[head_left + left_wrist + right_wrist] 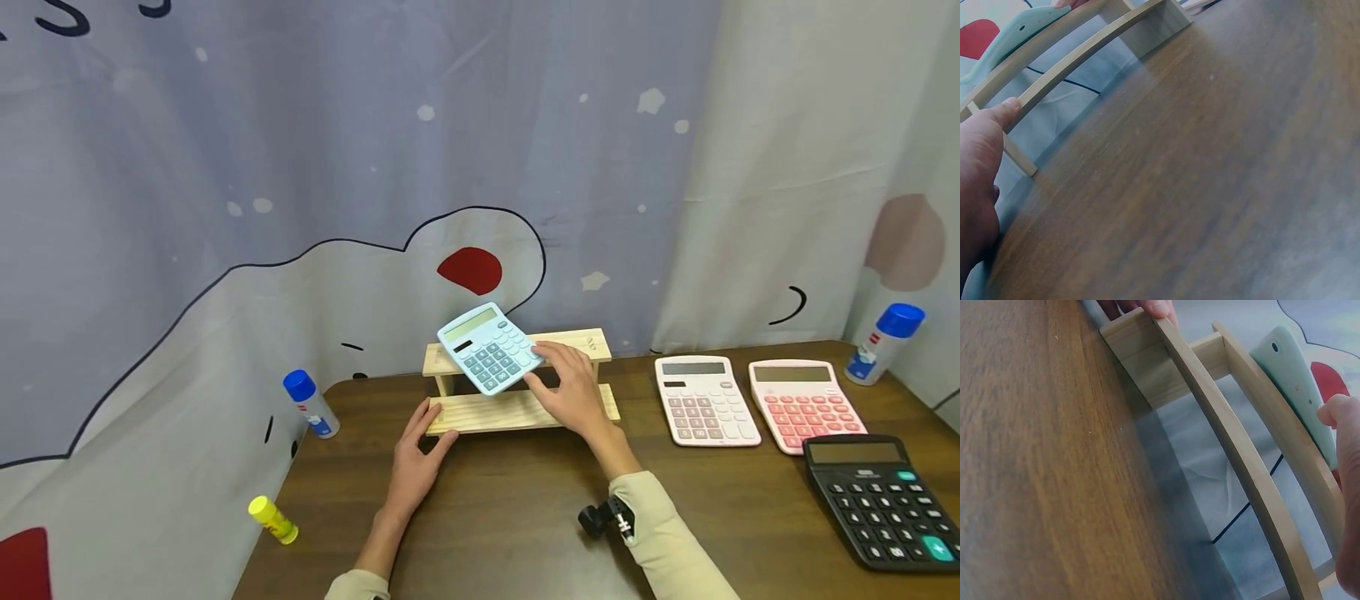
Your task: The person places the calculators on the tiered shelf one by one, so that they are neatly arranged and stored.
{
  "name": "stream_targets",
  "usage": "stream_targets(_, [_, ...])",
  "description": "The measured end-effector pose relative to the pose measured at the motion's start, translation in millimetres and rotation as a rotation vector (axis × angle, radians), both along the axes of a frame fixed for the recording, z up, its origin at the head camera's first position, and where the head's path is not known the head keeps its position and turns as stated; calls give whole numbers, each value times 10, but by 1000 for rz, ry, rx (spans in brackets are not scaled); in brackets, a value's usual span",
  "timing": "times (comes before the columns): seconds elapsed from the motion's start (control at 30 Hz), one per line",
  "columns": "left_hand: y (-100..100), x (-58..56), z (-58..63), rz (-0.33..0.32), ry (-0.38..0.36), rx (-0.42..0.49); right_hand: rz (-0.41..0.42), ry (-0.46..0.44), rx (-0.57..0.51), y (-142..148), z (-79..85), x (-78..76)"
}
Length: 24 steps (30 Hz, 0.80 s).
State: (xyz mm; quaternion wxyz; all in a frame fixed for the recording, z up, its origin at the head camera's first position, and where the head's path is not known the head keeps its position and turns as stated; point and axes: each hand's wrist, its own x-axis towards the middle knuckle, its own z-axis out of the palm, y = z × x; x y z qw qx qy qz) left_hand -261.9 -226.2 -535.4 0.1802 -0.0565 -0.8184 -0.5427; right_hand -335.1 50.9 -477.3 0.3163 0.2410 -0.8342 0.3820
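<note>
A light blue calculator (491,348) is tilted over the upper tier of a small two-tier wooden rack (498,414). My right hand (573,390) pinches the calculator at its lower right side, thumb in front. In the right wrist view the calculator's edge (1300,387) lies along the upper board, and the thumb presses on it. My left hand (414,467) grips the left end of the rack's lower board. Its thumb lies on the board's front edge in the left wrist view, while the other fingers are mostly hidden there.
Right of the rack lie a white calculator (707,402), a pink calculator (806,404) and a black calculator (885,500). Blue-capped glue sticks (311,404) stand at both table sides, a yellow one (273,520) at the left edge. A printed curtain (337,167) hangs behind.
</note>
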Motion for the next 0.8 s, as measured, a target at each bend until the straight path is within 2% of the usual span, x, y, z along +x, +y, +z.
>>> stream_targets(0.37, [11, -8, -12, -13, 21, 30, -9, -26, 6, -2, 18, 19])
stream_targets(0.8, [9, -4, -9, -12, -12, 1, -22, 46, 2, -44, 17, 31])
